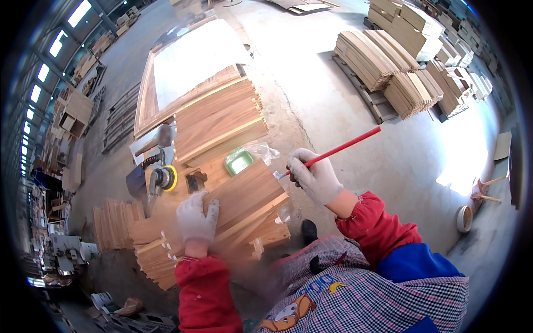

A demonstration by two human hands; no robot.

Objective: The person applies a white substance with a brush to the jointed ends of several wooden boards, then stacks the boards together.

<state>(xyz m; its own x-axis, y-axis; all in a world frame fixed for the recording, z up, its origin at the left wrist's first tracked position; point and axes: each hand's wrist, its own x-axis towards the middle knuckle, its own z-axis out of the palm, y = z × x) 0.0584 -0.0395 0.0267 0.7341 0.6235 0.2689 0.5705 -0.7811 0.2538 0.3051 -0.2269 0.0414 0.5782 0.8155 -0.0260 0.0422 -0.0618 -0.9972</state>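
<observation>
My left hand (197, 217), in a pale work glove, rests on the top board of a stack of wooden boards (244, 197), its thumb apart from the fingers. My right hand (317, 178), gloved with darkened fingertips, grips a slender red-handled stick tool (350, 145). The tool's bluish lower end is at the right end of the top board; its tip is too small to make out. Just beyond the boards is a green plastic tub (240, 162) with clear film around it. White marks (166, 244) show on the board ends left of my left hand.
A round sander with a yellow pad (165, 178) lies at the left of the bench. Behind stands another board stack (219, 119) beside a framed wooden panel (189, 69). Pallets of wood (383, 61) are at the far right, and a bucket (464, 218) sits on the floor.
</observation>
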